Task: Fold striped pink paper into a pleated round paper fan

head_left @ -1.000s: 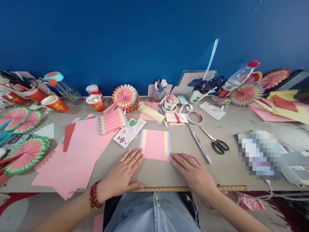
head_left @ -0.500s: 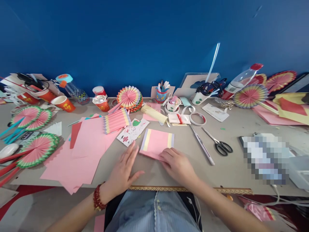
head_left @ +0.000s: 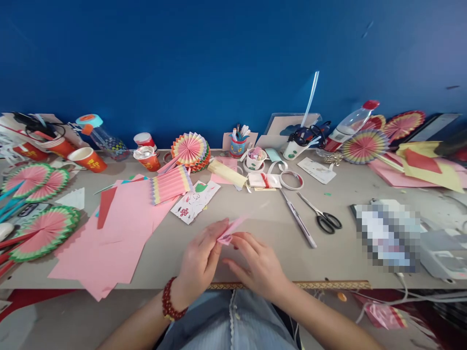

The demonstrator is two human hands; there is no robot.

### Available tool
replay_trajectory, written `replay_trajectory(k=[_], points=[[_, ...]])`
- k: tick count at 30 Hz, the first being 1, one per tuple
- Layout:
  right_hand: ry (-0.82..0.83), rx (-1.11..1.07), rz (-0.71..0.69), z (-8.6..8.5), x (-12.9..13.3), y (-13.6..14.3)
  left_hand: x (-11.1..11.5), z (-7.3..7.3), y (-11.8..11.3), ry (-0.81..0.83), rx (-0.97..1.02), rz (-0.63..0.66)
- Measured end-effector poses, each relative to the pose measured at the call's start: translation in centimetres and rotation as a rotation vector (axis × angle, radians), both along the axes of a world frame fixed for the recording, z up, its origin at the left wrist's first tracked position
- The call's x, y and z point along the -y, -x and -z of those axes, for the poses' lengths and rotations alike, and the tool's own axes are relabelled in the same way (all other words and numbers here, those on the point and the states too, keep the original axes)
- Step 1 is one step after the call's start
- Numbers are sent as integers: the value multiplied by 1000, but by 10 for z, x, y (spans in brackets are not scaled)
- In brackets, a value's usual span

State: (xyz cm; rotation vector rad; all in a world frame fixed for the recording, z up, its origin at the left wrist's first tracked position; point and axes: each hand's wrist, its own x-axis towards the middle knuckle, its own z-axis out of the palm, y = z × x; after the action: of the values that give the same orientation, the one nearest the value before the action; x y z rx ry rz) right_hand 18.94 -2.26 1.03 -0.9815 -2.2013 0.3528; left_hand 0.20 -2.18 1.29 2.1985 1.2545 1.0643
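Observation:
A piece of folded pink paper [head_left: 227, 234] is held up on edge above the front middle of the table, slightly blurred. My left hand [head_left: 201, 253] has its fingers closed on the paper's left side. On the right, my right hand [head_left: 260, 265] has its fingers apart, fingertips close to the paper's right edge; whether they touch it is unclear. A pleated pink, yellow and purple strip [head_left: 170, 184] lies behind and to the left, partly over a stack of pink sheets [head_left: 126, 233]. Beside it is a white printed card [head_left: 195, 201].
Scissors [head_left: 324, 218] and a purple-white pen-like tool [head_left: 299, 218] lie to the right, near a tape roll [head_left: 292, 180]. Paper fans [head_left: 189, 149], paper cups [head_left: 88, 159] and a clear bottle [head_left: 348, 127] stand along the blue wall. A pixelated object [head_left: 388, 238] lies far right.
The pink paper has been lifted from the table and turned on edge. My left hand has moved right and closed on it; my right hand has opened. The view has shifted slightly.

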Motion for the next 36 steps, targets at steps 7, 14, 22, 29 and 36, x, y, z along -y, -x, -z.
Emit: replay_trajectory(k=[7, 14, 22, 29, 36], points=[[-449, 163, 33, -31, -9, -24, -19, -13, 14, -292, -407, 75], [-422, 126, -14, -16, -16, -40, -33, -11, 36, -390, -585, 155], [-355, 305, 27, 28, -13, -61, -25, 21, 44, -322, -853, 140], [-194, 349, 1, 36, -12, -57, -26, 24, 32, -301, -840, 285], [-111, 315, -55, 32, -18, -56, -32, 28, 24, -320, -803, 355]])
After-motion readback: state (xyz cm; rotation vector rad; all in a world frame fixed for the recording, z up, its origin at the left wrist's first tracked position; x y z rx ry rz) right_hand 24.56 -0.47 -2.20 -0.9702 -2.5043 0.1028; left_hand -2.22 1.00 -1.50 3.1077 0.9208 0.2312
